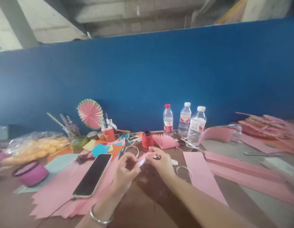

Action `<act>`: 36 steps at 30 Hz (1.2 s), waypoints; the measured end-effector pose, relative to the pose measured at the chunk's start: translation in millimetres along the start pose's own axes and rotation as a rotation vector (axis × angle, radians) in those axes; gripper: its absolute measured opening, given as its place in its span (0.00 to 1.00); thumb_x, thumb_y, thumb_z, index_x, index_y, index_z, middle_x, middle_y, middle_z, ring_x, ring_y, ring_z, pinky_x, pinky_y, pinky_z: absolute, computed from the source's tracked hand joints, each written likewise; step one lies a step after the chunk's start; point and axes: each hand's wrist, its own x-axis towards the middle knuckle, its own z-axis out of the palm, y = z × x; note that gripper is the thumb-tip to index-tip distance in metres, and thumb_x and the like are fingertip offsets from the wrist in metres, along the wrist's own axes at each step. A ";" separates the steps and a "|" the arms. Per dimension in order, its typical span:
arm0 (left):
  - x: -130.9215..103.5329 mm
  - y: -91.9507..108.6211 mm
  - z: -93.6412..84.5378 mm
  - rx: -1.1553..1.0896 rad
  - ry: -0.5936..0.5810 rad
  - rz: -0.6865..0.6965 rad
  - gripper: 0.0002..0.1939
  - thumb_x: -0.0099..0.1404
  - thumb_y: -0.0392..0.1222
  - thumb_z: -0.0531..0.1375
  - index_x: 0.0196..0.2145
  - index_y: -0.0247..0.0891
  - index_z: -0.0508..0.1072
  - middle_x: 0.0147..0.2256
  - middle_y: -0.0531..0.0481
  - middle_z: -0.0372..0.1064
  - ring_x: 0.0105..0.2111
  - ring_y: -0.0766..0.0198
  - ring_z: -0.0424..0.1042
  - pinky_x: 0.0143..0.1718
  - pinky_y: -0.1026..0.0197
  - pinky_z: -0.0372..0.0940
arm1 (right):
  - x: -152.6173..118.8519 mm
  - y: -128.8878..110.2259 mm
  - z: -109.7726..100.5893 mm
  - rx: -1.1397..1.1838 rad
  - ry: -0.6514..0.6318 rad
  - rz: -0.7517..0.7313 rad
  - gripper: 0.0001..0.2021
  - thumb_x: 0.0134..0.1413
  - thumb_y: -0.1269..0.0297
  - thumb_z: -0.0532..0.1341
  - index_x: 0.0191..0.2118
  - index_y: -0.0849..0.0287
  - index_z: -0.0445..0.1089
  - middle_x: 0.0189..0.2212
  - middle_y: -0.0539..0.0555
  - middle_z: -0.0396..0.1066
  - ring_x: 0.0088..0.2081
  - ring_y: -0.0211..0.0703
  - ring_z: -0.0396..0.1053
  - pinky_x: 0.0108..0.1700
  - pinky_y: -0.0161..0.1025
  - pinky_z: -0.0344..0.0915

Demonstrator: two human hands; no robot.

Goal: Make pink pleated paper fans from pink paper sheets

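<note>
Between my two hands, over the middle of the brown table (pixel 147 205), is a small narrow strip of pink paper (pixel 143 159), with a bright white patch along it. My left hand (pixel 124 174), a silver bangle at its wrist, pinches the strip's left end. The right end sits between the thumb and fingers of my right hand (pixel 162 164). Just beyond them stand a red cylinder with a dark top (pixel 147 140) and a pleated pink paper fan (pixel 165 141). A white ring (pixel 131 151) lies behind my left hand.
At left, a phone (pixel 92 175) rests on pink paper sheets (pixel 54 186), near a purple roll (pixel 31 174). Water bottles (pixel 196 126) stand at the back. Pink strips (pixel 202 177) lie at right. A round paper fan (pixel 90 114) rises behind an orange cup (pixel 109 134).
</note>
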 end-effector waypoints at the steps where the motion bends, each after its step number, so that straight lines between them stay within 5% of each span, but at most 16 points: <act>1: -1.1 1.4 -0.4 -0.002 -0.002 0.012 0.07 0.56 0.34 0.58 0.28 0.40 0.61 0.23 0.59 0.62 0.20 0.71 0.63 0.23 0.68 0.60 | -0.2 -0.2 0.6 0.001 -0.005 -0.003 0.04 0.39 0.69 0.63 0.25 0.57 0.76 0.43 0.56 0.73 0.45 0.50 0.69 0.48 0.42 0.61; 8: -4.5 5.8 -2.3 -0.090 -0.019 0.080 0.08 0.53 0.29 0.58 0.27 0.39 0.63 0.24 0.60 0.61 0.21 0.73 0.63 0.23 0.70 0.59 | -3.2 -2.4 5.0 0.026 -0.024 0.021 0.03 0.38 0.68 0.64 0.24 0.57 0.76 0.41 0.56 0.73 0.43 0.50 0.70 0.46 0.43 0.63; 19: 0.9 -5.1 -4.1 -0.452 -0.016 -0.093 0.08 0.53 0.33 0.61 0.28 0.39 0.63 0.24 0.58 0.64 0.18 0.75 0.60 0.19 0.72 0.55 | -7.0 -3.6 6.9 0.126 -0.016 0.107 0.03 0.39 0.66 0.65 0.24 0.59 0.74 0.47 0.59 0.70 0.48 0.53 0.67 0.52 0.46 0.58; 25: 3.4 -9.4 -4.0 -0.467 0.035 -0.124 0.08 0.52 0.30 0.60 0.28 0.38 0.64 0.26 0.59 0.63 0.17 0.78 0.59 0.18 0.73 0.52 | -4.5 4.8 8.4 0.251 0.052 0.158 0.12 0.35 0.66 0.67 0.22 0.58 0.61 0.41 0.60 0.73 0.44 0.53 0.69 0.46 0.46 0.63; 28: 4.4 -9.6 -5.3 -0.485 0.064 -0.142 0.08 0.52 0.30 0.59 0.28 0.38 0.64 0.26 0.59 0.62 0.17 0.78 0.58 0.17 0.74 0.52 | -2.6 8.3 8.2 0.352 0.041 0.132 0.17 0.35 0.65 0.68 0.25 0.56 0.55 0.39 0.56 0.73 0.42 0.50 0.70 0.42 0.45 0.66; 36: 6.6 -11.6 -4.5 -0.526 0.130 -0.212 0.08 0.50 0.31 0.60 0.28 0.38 0.64 0.26 0.59 0.62 0.16 0.78 0.56 0.17 0.74 0.51 | -2.6 11.5 6.0 0.470 -0.091 0.028 0.28 0.35 0.66 0.69 0.46 0.54 0.59 0.41 0.52 0.69 0.42 0.46 0.69 0.42 0.41 0.66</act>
